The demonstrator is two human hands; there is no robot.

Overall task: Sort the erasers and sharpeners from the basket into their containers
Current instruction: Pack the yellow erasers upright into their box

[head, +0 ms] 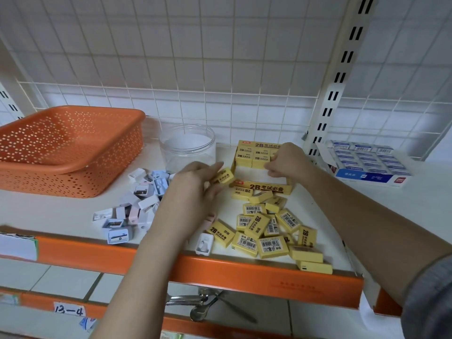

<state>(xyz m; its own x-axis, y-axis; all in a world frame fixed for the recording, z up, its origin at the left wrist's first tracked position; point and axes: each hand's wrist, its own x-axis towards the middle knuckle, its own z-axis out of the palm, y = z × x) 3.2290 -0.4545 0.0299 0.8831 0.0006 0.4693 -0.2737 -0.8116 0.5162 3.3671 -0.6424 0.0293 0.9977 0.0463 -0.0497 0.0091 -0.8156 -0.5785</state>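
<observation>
Left hand [193, 192] pinches one yellow eraser [223, 176] above mid-shelf, its long axis running from front-left to back-right. Right hand [285, 160] has its fingers curled on the erasers stacked inside the yellow eraser box [263, 188] near the shelf's [61, 211] back edge. Loose erasers [269, 231] lie at the front edge; sharpeners [137, 204] are heaped front of the orange basket [68, 148], beside a clear jar [187, 145].

Orange basket [71, 148], upper left, perforated with small dots; clear jar [187, 145] at centre; yellow erasers [266, 231], lower centre, black print and white barcode labels; yellow eraser box [263, 188] with dark "2B" lettering; sharpeners [137, 204] white, pale blue, pink; blue-white box [367, 167] at right; shelf edge [244, 270] orange; white wire grid [195, 57] behind.
</observation>
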